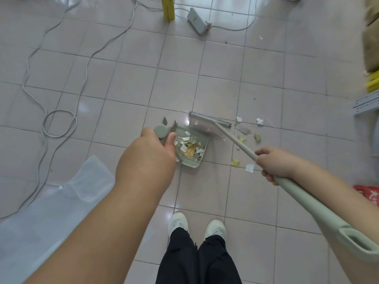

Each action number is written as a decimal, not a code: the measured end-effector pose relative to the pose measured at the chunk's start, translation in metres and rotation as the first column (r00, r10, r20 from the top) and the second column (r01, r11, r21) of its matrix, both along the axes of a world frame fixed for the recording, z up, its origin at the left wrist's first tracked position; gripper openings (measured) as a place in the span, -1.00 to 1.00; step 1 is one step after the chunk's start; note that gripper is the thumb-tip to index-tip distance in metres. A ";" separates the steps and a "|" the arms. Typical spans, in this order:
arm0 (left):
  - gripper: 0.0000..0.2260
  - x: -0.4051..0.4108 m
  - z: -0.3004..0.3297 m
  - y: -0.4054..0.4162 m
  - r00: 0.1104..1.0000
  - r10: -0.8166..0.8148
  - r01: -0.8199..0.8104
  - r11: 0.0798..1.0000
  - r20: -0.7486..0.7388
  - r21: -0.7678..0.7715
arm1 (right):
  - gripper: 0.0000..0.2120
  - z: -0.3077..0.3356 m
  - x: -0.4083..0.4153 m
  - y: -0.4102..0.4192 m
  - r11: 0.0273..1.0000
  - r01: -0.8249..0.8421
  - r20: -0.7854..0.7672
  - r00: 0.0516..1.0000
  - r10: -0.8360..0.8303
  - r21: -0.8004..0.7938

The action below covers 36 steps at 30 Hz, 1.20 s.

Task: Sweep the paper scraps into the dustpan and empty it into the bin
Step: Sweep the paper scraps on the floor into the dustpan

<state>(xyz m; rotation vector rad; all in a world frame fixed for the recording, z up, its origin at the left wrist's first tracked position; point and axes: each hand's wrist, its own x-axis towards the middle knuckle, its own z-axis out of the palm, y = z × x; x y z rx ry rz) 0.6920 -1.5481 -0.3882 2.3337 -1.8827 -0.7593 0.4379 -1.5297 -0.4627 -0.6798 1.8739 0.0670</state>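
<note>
A pale green dustpan [203, 138] stands on the tiled floor, holding a heap of white and yellow paper scraps [189, 146]. My left hand [151, 148] is shut on the dustpan's upright handle [161, 131]. My right hand [274, 163] grips the long green broom handle [307, 195]. The broom head [207, 123] rests at the dustpan's far right edge. Several loose scraps [249, 168] lie on the floor to the right of the dustpan.
White cables [59, 124] loop over the floor at the left. A clear plastic bag [51, 203] lies at the lower left. A yellow post [168, 9] and a grey device [198, 20] stand at the back. Grey slats [367, 103] and a red bag [369, 194] sit right.
</note>
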 end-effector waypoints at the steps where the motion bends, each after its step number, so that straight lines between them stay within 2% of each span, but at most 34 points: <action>1: -0.68 0.002 0.000 0.002 1.000 -0.011 0.011 1.000 0.000 0.003 | -0.77 0.003 -0.004 0.003 0.999 0.036 0.007 0.999 -0.036 -0.017; 7: -0.63 0.025 0.005 0.022 0.998 -0.042 0.043 0.999 0.055 -0.015 | -0.79 -0.007 -0.005 0.004 0.977 0.214 0.024 0.977 -0.213 -0.027; 12: -0.66 0.035 0.004 0.042 0.998 -0.045 0.046 0.999 0.054 -0.013 | -0.85 -0.033 0.026 -0.002 0.969 0.236 0.052 0.969 -0.240 0.069; 16: -0.67 0.037 0.002 0.043 0.999 -0.028 0.029 1.000 0.046 -0.012 | -0.80 -0.048 0.054 -0.001 0.982 0.186 0.080 0.979 -0.187 0.026; 19: -0.67 0.037 0.001 0.041 0.999 -0.031 0.031 0.999 0.041 -0.016 | -0.74 -0.049 0.068 -0.001 0.992 0.116 0.084 0.989 -0.121 0.056; 25: -0.66 0.044 -0.001 0.037 0.999 -0.024 0.025 0.999 0.047 -0.026 | -0.65 -0.012 0.075 0.012 0.990 -0.090 0.127 0.989 0.077 0.106; 30: -0.64 0.043 -0.001 0.037 0.999 -0.031 0.033 0.999 0.038 -0.033 | -0.68 0.027 0.043 0.013 0.992 -0.050 0.114 0.993 0.037 0.115; 36: -0.62 0.048 0.000 0.049 1.000 -0.003 0.003 1.000 0.001 -0.030 | -0.75 0.037 0.036 0.007 1.000 -0.013 0.035 0.999 0.013 0.008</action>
